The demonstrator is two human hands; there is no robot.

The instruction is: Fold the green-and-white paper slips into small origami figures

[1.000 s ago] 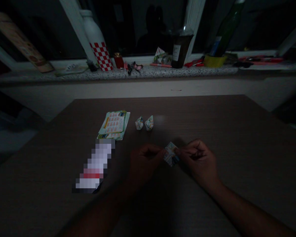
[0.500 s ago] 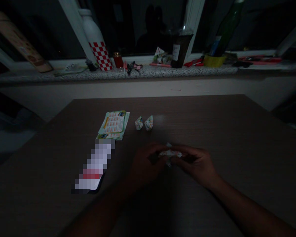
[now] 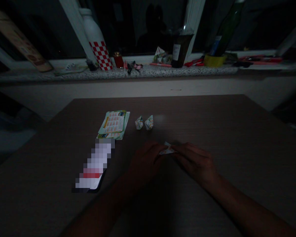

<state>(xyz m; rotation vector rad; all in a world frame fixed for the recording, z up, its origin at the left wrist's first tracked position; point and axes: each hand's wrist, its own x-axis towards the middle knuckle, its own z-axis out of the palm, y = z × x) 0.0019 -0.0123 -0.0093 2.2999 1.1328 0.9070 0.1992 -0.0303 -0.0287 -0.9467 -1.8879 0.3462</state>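
Between my two hands is a small folded piece of printed paper [image 3: 167,150], pale with coloured marks. My left hand [image 3: 148,159] grips its left side, fingers closed. On the right side, my right hand [image 3: 194,159] pinches the paper with thumb and fingers together. The fingers cover much of the paper, and the dim light hides the finer folds. Beyond my hands, two small folded paper shapes, one on the left [image 3: 139,123] and one on the right [image 3: 149,122], stand side by side on the brown table [image 3: 199,118].
A stack of printed sheets [image 3: 113,123] lies at the left, with a phone [image 3: 95,168], its screen blurred out, just below it. Along the stone windowsill [image 3: 148,72] stand a red-checked white bottle [image 3: 101,49], a dark cup [image 3: 181,49] and a green bottle [image 3: 228,29].
The paper, earlier showing points above and below my fingers, now appears flatter and more covered. My right-hand fingers have closed in over it and straightened.
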